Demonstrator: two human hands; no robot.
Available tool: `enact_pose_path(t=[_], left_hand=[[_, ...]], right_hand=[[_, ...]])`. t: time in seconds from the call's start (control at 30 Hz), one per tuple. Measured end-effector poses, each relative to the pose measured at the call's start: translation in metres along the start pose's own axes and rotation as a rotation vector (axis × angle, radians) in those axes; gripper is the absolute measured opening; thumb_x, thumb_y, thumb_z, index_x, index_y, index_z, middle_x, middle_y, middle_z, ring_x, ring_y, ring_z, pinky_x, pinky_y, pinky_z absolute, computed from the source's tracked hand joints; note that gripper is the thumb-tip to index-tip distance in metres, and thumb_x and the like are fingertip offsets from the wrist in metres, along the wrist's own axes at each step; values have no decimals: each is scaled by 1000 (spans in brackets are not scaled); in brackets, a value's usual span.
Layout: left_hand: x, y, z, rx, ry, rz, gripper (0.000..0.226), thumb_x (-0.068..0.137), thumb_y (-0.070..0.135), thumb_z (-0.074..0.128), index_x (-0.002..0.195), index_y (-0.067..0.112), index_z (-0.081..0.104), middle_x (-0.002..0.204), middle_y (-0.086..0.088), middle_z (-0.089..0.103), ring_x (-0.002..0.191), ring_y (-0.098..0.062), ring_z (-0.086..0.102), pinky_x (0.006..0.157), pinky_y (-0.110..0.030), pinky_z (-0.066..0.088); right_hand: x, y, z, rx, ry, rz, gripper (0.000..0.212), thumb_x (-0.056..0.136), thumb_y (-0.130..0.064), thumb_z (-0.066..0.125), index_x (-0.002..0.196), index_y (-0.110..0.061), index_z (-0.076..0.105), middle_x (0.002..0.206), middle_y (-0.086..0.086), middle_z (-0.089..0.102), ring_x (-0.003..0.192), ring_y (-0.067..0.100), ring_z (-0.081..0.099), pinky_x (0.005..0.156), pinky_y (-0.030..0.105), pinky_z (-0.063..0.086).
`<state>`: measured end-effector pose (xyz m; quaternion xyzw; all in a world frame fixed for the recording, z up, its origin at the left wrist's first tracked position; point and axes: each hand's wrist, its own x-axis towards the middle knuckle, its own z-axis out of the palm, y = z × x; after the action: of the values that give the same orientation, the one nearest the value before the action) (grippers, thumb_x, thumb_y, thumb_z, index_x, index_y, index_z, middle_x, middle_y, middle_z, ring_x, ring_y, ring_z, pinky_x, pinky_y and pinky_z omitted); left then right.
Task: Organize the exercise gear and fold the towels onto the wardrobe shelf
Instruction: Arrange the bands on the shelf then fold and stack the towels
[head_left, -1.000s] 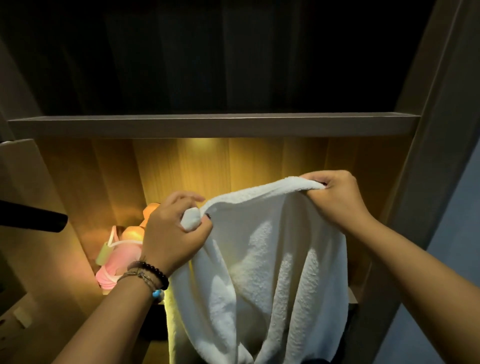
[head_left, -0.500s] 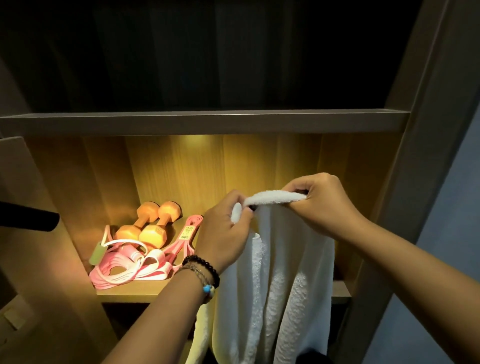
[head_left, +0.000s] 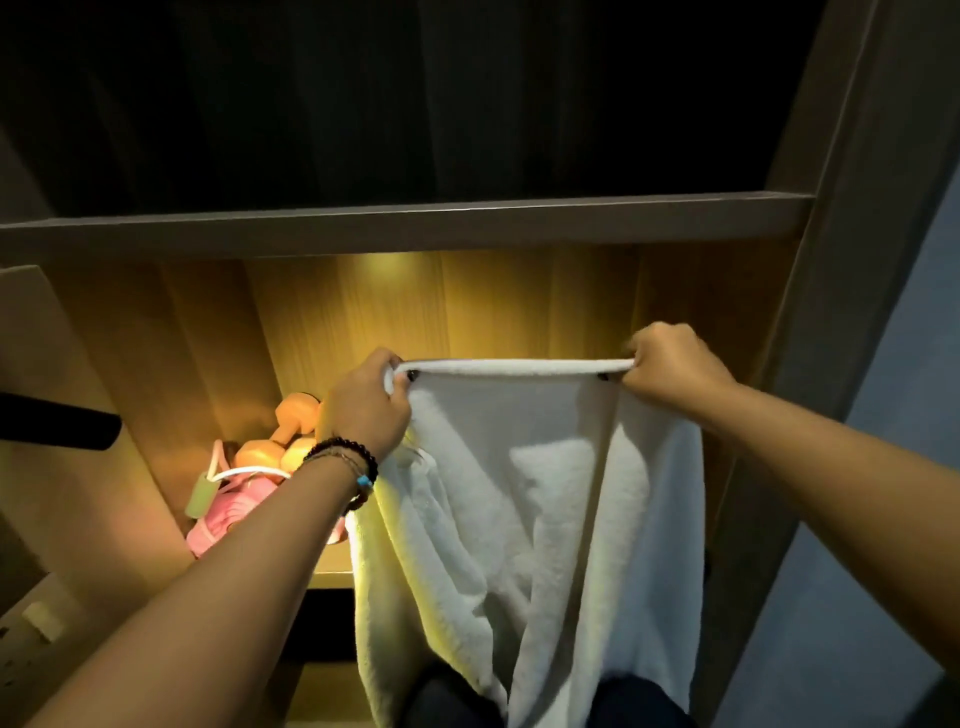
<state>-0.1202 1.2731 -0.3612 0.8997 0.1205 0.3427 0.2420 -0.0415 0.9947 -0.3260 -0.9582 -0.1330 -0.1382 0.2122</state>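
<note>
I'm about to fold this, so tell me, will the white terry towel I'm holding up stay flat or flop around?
The white terry towel looks floppy: below the top edge stretched between the left hand and right hand, it hangs in loose vertical folds. It probably sags once one corner is released. Its thick pile suggests it grips rather than slips.

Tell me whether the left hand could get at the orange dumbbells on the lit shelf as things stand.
Probably not right away: the left hand is pinching a top corner of the white towel. The orange dumbbells lie just behind it with nothing between, so once it lets go, the way looks free.
</note>
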Motion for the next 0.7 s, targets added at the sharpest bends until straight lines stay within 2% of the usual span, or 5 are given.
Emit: enact_pose_path(t=[0.2,0.37,0.5,0.6,0.7], left_hand=[[17,1,-12,-122,30,-192,15,97,22,53,96,7,55,83,-4,55,82,-29,53,62,-29,34],[-22,37,-9,-232,-96,177,49,100,34,47,147,29,35,131,2,59,107,-15,60,83,-25,45],[-48,69,3,-447,-207,249,39,99,21,50,133,40,48,118,23,60,89,12,55,71,0,39],[-49,71,6,-479,-165,186,22,96,16,53,94,38,55,72,13,59,57,-1,50,47,-12,35],[-48,69,7,-437,-89,182,23,94,15,55,80,32,53,58,7,51,51,-4,46,44,-16,32]], right_hand=[[23,-25,-12,66,186,-96,12,81,-8,62,68,-8,62,67,12,57,66,33,55,51,30,39],[7,-55,-13,166,141,-295,13,78,-16,69,67,-9,69,63,8,64,63,21,59,50,31,42],[-9,-73,-16,153,73,-424,17,76,-19,69,64,-6,68,60,13,60,56,26,53,46,34,35],[-13,-69,-29,171,-102,-414,23,75,-27,77,66,-7,70,62,12,61,52,12,44,47,28,31],[-14,-58,-34,216,-246,-357,21,76,-27,79,63,-16,69,56,-1,56,47,3,44,45,20,31]])
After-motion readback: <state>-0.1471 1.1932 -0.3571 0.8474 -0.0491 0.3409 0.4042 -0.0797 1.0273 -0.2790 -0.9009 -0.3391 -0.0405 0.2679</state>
